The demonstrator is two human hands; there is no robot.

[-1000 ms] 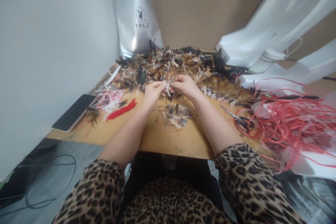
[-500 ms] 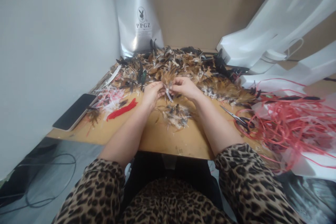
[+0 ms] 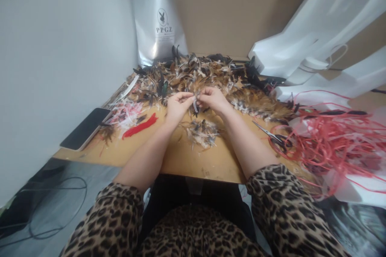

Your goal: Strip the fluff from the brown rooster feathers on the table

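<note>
Both hands meet over the table, fingertips nearly touching, around a small bunch of brown feathers (image 3: 196, 88) with a pale strip (image 3: 195, 106) hanging below it. My left hand (image 3: 178, 106) pinches at the bunch's base with thumb and forefinger. My right hand (image 3: 213, 100) is closed on the bunch from the other side. Which fingers bear on the strip is too small to tell. Just behind the hands spreads a big heap of brown and black feathers (image 3: 208, 68). Nearer me, a small pile of loose feather bits (image 3: 203, 133) lies on the table (image 3: 199, 164).
At left lie a phone (image 3: 86, 128), pink and white strips (image 3: 128, 112) and a red bundle (image 3: 140, 125). Scissors (image 3: 273, 135) rest at right beside tangled red ribbon (image 3: 337, 140). A row of feather bunches (image 3: 262, 104) lies behind them. A silver bag (image 3: 161, 20) stands at the back.
My left hand's fingers have straightened and shifted slightly right, pinching closer to the right hand. The feather bunch is now more covered by the fingers.
</note>
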